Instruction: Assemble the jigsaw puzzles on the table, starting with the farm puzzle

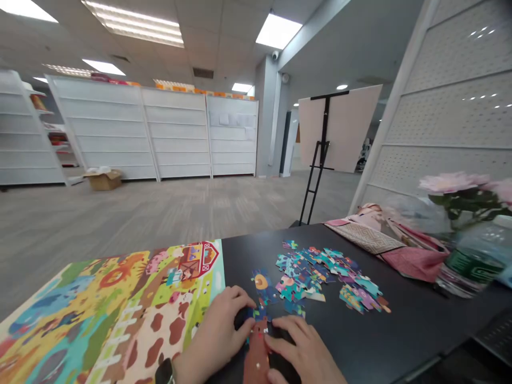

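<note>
My left hand (226, 322), with a dark watch (165, 370) at its wrist, has thumb and index finger closed in on the edge of dark blue puzzle pieces (261, 311). Opposite it, my right hand (302, 346) presses curled fingers and thumb against a brown puzzle section (258, 354) with small light dots. That brown section lies between both hands and meets the blue pieces at its top. Just beyond is a blue piece with a tan round shape (262, 281). A loose heap of colourful puzzle pieces (316, 269) spreads to the right. Fingertips partly hide the joins.
A bright illustrated farm-and-animal sheet (120, 314) covers the left of the black table (248, 250). On the right are a pink pouch (416, 256), a water bottle (468, 269) and pink flowers (460, 184). An easel (320, 154) stands beyond the table; white shelving (176, 133) lines the back.
</note>
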### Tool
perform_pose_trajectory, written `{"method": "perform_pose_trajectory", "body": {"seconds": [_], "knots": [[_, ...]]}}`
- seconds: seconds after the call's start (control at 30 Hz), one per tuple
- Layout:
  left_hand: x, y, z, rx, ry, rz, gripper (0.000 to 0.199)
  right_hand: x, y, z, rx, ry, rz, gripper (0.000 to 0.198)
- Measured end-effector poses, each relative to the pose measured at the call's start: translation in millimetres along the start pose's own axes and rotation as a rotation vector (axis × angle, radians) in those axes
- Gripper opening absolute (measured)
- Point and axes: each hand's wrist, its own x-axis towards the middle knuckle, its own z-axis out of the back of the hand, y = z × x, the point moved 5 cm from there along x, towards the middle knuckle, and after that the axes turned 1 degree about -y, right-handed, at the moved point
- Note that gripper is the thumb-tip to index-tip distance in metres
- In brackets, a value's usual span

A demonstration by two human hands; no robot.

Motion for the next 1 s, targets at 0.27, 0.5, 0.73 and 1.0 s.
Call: {"method": "perform_pose_trajectory", "body": {"seconds": [0.27,0.5,0.73,1.0], "knots": [[-2,-2,-1,0.061,0.089,-0.111,0.026,-2,4,9,0.039,0.037,-0.059,0.051],[-7,-13,5,0.103,0.138,-0.155,0.02,-5,7,12,0.052,0.036,-0.064,0.051],[-4,-11,4,0.013,0.117,-0.045,0.017,-6,1,7,0.014,-0.007,0.015,0.054],[-10,-17,11,0.071,0.237,-0.063,0.048,-6,-5,6,0.031,-0.1,0.07,0.043]]}}
